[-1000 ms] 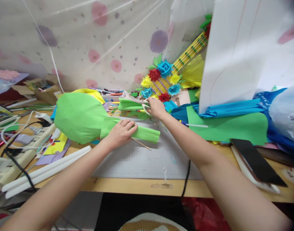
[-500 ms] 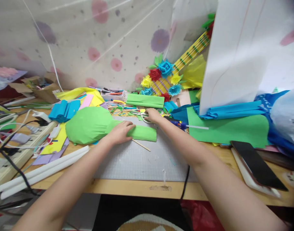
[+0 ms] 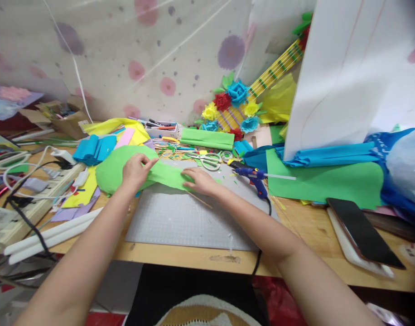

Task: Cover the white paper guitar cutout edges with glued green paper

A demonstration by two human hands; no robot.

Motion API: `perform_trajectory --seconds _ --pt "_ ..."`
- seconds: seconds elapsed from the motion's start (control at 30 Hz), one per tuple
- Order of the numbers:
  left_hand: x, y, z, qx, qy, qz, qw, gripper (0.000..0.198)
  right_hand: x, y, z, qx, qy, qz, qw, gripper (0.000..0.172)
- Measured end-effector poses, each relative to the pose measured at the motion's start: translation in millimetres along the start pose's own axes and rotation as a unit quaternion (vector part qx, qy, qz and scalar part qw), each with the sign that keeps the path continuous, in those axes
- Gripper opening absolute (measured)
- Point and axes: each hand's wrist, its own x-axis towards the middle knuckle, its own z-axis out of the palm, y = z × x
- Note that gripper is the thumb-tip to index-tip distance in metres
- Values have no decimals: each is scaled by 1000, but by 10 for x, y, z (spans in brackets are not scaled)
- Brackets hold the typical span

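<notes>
Scissors (image 3: 202, 158) are now lying released; left hand (image 3: 136, 172) and right hand (image 3: 201, 181) are handling green paper (image 3: 168, 176), fingers' grip indeterminable

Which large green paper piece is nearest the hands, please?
The rounded piece with a long strip; the folded one lies behind the scissors, the flat sheet right of the glue gun.

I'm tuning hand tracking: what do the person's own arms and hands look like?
The left hand and right hand are ungloved. The left arm and right arm show no sleeve, watch or bracelet. Rings cannot be ruled out. A brown, pale-edged garment shows below.
</notes>
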Motion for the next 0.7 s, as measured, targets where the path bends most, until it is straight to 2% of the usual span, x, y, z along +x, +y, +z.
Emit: perform_trajectory --seconds 0.07,0.23,0.33,0.43,0.57,0.7 --pt "-70 -33 40 28 4 34 999 33 -6 -10 96 -8 -7 -2 1000 44" --pt "-285 -32 285 46 8 220 974 29 -59 60 178 -32 4 -2 999 50" --pt "-382 -36 439 62 -1 231 971 31 -112 104 171 -47 23 8 999 47" --pt "-425 -54 489 64 1 235 970 32 -149 133 90 -49 36 -17 998 41" --pt "-471 -11 402 52 16 260 964 33 -188 172 -146 -30 41 -23 998 40" --pt "-480 84 299 26 46 245 968 41 -273 269 -337 -23 -7 -2 1000 43"
